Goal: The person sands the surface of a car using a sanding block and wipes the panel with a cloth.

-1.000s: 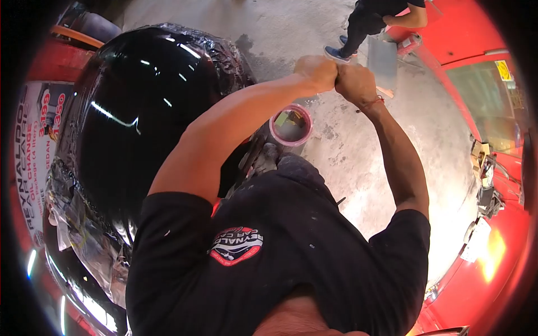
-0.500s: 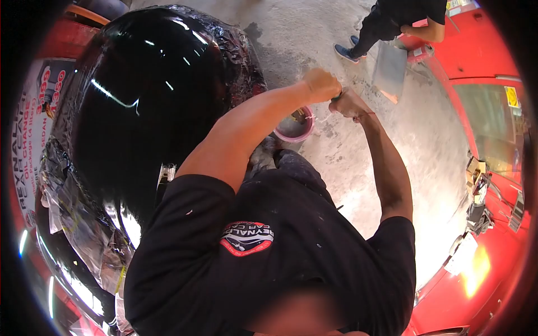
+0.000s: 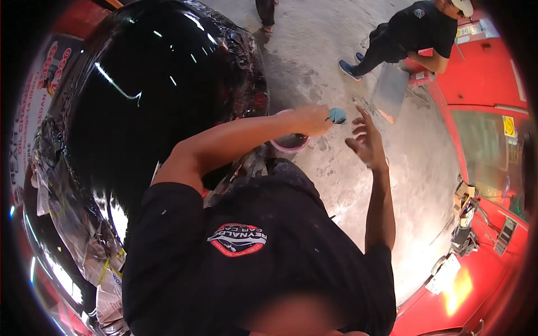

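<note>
My left hand (image 3: 314,120) is closed in a fist around a small teal wad that looks like a cloth (image 3: 337,116), whose end sticks out toward the right. A short way off, my right hand (image 3: 367,140) is open, its fingers spread and holding nothing. Below my left forearm, partly covered by it, stands a pink-rimmed bucket (image 3: 291,149) on the floor. To my left is a glossy black car panel (image 3: 145,95), closest to my left arm, with clear plastic film (image 3: 246,61) along its edge.
A person (image 3: 417,36) in dark clothes stands at the upper right beside a red vehicle (image 3: 476,73). Another person's leg (image 3: 265,12) shows at the top. Grey concrete floor (image 3: 314,56) lies ahead. Film and newspaper (image 3: 109,305) hang at the lower left.
My hands were together on the wad over the bucket; now they are apart. The right hand has let go and opened. My left hand has moved lower and left, keeping the teal cloth.
</note>
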The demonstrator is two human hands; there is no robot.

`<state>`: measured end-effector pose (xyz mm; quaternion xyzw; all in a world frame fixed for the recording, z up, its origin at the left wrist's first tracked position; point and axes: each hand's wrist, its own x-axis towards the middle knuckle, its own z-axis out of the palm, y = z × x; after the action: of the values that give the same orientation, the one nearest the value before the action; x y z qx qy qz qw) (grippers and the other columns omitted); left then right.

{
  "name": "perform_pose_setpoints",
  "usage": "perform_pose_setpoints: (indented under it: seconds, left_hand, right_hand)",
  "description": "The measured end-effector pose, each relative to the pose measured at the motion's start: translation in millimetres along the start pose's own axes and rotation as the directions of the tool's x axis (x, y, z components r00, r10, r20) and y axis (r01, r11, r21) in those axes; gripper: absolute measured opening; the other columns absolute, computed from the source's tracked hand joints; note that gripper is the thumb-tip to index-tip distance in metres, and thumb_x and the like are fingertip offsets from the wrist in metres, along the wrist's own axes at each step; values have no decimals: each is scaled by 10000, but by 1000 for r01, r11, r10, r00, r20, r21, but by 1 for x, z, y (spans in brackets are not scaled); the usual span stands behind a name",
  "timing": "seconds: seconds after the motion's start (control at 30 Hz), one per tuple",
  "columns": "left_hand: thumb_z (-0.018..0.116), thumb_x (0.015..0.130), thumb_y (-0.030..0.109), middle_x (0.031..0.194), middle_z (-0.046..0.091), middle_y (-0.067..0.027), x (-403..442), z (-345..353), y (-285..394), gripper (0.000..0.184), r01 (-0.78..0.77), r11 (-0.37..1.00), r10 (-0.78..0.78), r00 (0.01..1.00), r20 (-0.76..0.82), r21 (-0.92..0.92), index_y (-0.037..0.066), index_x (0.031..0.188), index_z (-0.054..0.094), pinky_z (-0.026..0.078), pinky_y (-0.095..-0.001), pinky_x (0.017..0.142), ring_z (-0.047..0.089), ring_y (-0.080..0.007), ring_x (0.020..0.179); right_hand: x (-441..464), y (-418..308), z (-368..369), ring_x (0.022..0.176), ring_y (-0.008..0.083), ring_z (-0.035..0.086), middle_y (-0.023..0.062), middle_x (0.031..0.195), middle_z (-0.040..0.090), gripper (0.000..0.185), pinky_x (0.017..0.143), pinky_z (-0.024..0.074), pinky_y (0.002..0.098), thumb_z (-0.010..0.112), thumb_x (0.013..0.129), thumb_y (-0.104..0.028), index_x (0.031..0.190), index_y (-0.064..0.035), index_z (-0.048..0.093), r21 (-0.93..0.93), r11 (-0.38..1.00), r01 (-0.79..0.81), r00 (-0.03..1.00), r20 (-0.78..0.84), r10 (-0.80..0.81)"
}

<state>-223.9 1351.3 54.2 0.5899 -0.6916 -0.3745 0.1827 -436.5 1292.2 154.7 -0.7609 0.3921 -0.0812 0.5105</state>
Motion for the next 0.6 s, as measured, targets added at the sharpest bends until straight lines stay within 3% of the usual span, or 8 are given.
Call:
perform_pose_setpoints:
  seconds: [0.07,0.13,0.2,0.27,0.33,0.43,0.53,0.6]
  left_hand:
    - [620,917,295,645,576,-67,-5,-11,4,261,79,939,-71,997,35,-333,44,989,626,473,-372,487,600,-197,549]
    - [583,934,311,595,414,11,-41,-60,63,244,608,115,-97,794,601,-785,79,865,617,301,-280,389,353,-92,431]
    - [550,954,324,589,350,56,-55,-55,89,250,650,-51,269,740,617,-758,109,830,579,169,-233,370,228,-48,407]
    - [521,971,374,579,352,69,-78,-69,127,312,675,-49,403,688,604,-736,128,780,545,176,-231,364,256,-37,412]
    - [634,890,301,554,306,83,-81,-65,138,273,688,7,593,581,557,-726,126,709,526,165,-243,377,241,-51,395]
    - [689,846,204,549,301,82,-92,-66,144,251,494,122,525,704,478,-861,136,681,513,173,-239,369,255,-51,393]
    - [753,788,153,547,348,49,-70,-40,132,262,426,388,266,797,542,-817,133,681,515,229,-274,356,324,-99,390]
    - [773,764,204,602,514,-29,-47,-7,106,229,422,661,-61,855,516,-621,100,707,578,379,-344,391,504,-188,454]
  right_hand:
    - [-19,-21,-1,1018,260,614,153,1243,595,852,854,517,374,748,733,10,1512,-77,413,-273,946,174,976,-81,-203]
    - [-31,-42,6,1174,396,587,174,1357,555,820,926,532,423,756,728,-44,1491,-172,483,-703,526,479,749,15,-662]
    - [-39,-53,7,1194,416,562,177,1329,548,666,960,512,508,739,761,-42,1391,-146,551,-732,408,546,675,95,-732]
    - [-38,-49,-10,1086,386,581,187,1266,560,448,903,516,540,721,806,-39,1234,-96,599,-649,217,729,434,193,-880]
    - [-51,-26,-18,883,323,588,157,1123,586,247,757,511,518,724,855,-55,1063,-71,593,-549,346,761,431,30,-902]
    - [-40,-77,3,685,256,511,70,852,549,199,638,455,444,742,878,-78,1010,-66,593,-657,186,730,306,72,-949]
    - [-24,-75,6,606,214,489,8,676,450,197,592,410,397,764,850,-64,875,-75,569,-740,115,663,354,174,-919]
    - [-10,-47,10,561,206,502,16,591,445,238,575,405,369,763,855,-105,766,-95,542,-763,163,625,574,308,-758]
